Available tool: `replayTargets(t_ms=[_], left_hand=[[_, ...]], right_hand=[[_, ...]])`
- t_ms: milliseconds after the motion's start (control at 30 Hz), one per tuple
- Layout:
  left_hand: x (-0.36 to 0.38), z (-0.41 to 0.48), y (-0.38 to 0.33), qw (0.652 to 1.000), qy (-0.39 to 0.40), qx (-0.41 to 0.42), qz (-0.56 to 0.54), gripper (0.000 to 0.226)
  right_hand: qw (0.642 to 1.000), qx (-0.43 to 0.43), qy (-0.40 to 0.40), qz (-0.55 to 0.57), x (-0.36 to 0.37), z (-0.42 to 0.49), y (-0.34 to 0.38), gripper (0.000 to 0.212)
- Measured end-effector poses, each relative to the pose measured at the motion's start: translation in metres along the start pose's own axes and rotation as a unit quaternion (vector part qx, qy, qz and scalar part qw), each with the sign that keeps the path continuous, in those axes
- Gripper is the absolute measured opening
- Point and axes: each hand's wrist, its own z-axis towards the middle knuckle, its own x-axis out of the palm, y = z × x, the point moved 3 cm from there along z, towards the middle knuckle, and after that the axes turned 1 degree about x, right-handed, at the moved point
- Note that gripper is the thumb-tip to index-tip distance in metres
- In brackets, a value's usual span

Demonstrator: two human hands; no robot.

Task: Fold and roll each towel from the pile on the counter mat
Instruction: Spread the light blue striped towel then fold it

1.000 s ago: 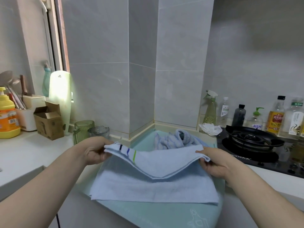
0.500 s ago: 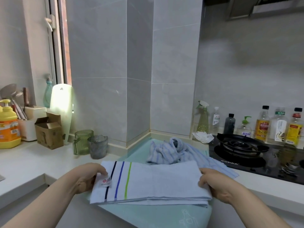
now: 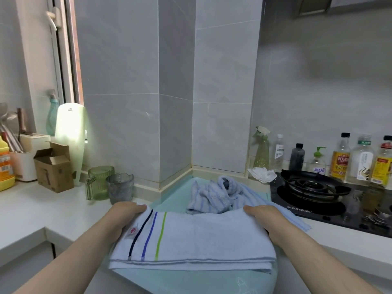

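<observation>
A pale blue towel with dark, blue and green stripes near its left end lies folded in layers on the front of the mint-green counter mat. My left hand holds its far left corner, fingers curled over the edge. My right hand grips the far right corner the same way. Behind the folded towel sits a crumpled pile of striped blue towels at the back of the mat.
A black gas hob is close on the right, with bottles and a spray bottle behind it and crumpled paper beside it. Two glass mugs, a cardboard box and a yellow bottle stand left.
Both hands brought the lifted far edge of the towel down toward me, folding it in half. They then slid back to the far corners of the folded towel.
</observation>
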Motion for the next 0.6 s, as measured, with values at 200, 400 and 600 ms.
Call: replayTargets(t_ms=[200,400,600], left_hand=[[-0.001,-0.006,-0.001,0.998,0.055,0.014,0.011,0.017],[-0.013,-0.016,-0.004,0.994,0.084,0.052,-0.052,0.018],[-0.039,-0.040,-0.026,0.969,0.094,0.130,-0.188,0.023]], right_hand=[[1.000,-0.016,0.023,0.005,-0.002,-0.004,-0.003,0.027],[0.996,-0.005,0.035,0.079,0.001,-0.017,0.007,0.036],[0.977,-0.124,0.042,0.170,-0.015,-0.051,0.024,0.012]])
